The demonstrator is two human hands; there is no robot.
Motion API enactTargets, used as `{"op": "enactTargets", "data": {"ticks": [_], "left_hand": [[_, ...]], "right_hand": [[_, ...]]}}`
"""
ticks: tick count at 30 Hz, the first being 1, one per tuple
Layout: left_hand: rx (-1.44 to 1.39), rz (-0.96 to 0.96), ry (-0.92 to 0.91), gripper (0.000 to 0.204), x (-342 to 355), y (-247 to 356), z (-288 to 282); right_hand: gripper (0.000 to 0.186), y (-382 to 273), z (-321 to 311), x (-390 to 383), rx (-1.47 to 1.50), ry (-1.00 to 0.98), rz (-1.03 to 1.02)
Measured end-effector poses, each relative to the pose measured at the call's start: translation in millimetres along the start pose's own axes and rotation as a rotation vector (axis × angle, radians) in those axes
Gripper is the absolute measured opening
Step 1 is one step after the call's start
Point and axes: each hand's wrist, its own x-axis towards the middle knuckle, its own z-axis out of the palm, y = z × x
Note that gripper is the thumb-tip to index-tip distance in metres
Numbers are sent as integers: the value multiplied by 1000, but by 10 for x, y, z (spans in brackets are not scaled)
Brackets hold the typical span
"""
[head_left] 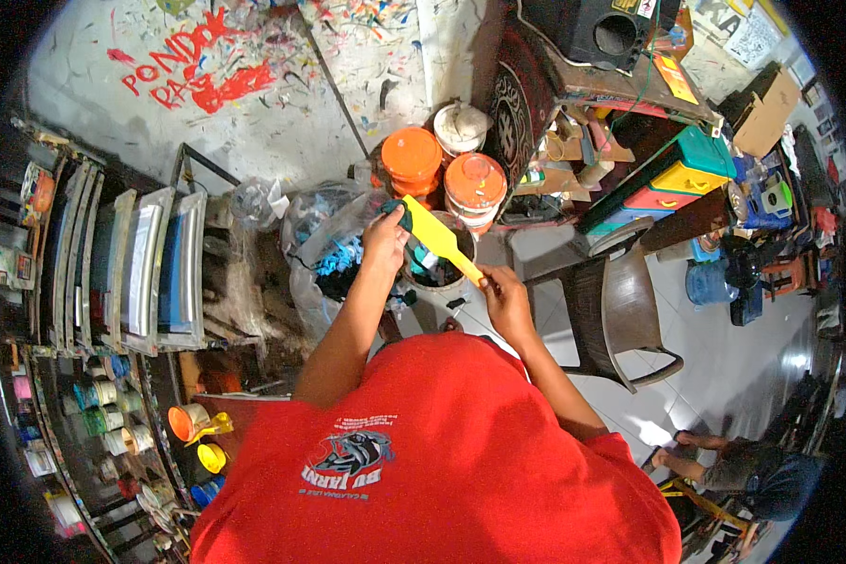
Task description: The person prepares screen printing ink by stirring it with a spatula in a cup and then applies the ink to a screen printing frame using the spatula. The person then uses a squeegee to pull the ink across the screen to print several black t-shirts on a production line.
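Note:
I hold a flat yellow spatula (432, 230) slantwise in front of me, its broad blade toward the upper left. My right hand (506, 303) grips the narrow handle end. At the blade's far end, my left hand (385, 242) is closed round a dark teal cloth (402, 216) pressed against the blade's edge. Below the spatula stands an open bucket (461, 246) with dark and teal stuff inside. Left of it, a clear plastic bag (301, 221) bulges with blue and black scraps.
Orange-lidded pails (411, 155) stand behind the bucket, by the paint-splashed wall. A brown plastic chair (620, 310) is at my right. Framed screens (146, 268) stand in a rack on the left, above shelves of paint tubs (103, 420). Another person (752, 475) is at lower right.

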Motion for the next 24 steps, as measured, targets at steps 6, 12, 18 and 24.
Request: {"op": "enactTargets", "data": {"ticks": [6,12,18,24], "left_hand": [[-128,-43,170,22,187,-31,-258],[25,89,92,15,-191,-195,-98],[960,826,-97,9,-596,-167,258],[1001,749,11,17,-143,-73,4]], "right_hand": [[21,95,121,-1,19,55,22],[19,340,285,146,187,130,159],[17,268,567,276,205,93,46],[16,-127,574,177,543,-71,206]]}}
